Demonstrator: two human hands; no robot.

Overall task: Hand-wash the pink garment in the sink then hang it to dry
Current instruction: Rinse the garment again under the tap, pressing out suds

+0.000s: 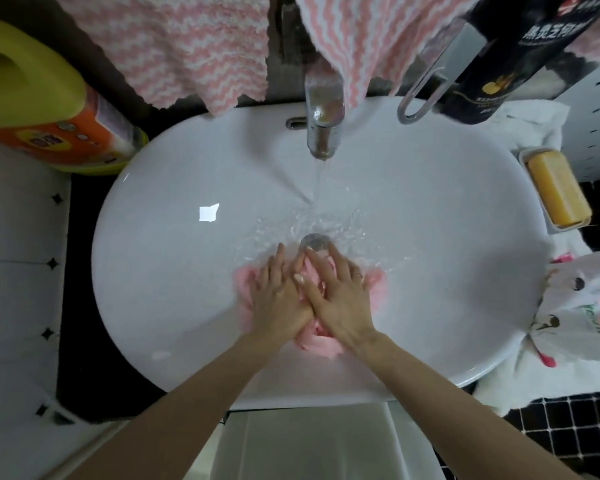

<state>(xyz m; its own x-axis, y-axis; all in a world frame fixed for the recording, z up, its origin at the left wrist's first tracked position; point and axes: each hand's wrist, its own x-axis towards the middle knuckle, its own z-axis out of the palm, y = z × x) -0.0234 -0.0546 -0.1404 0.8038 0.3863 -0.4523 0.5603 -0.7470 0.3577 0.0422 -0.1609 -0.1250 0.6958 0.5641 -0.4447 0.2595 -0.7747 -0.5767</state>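
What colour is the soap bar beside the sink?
The soap bar is yellow-orange; the head view shows it.

We see a home bathroom: a white oval ceramic washbasin [187, 271] with a chrome metal tap [323, 133], a yellow bar of soap [558, 188] in a white dish [523, 156] beside it, pink-and-white zigzag towels [194, 46] hanging above, and a yellow-green plastic detergent jug [32, 81].

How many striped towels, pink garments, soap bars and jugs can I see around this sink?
Striped towels: 2, left and right
Pink garment: 1
Soap bar: 1
Jug: 1
Total: 5
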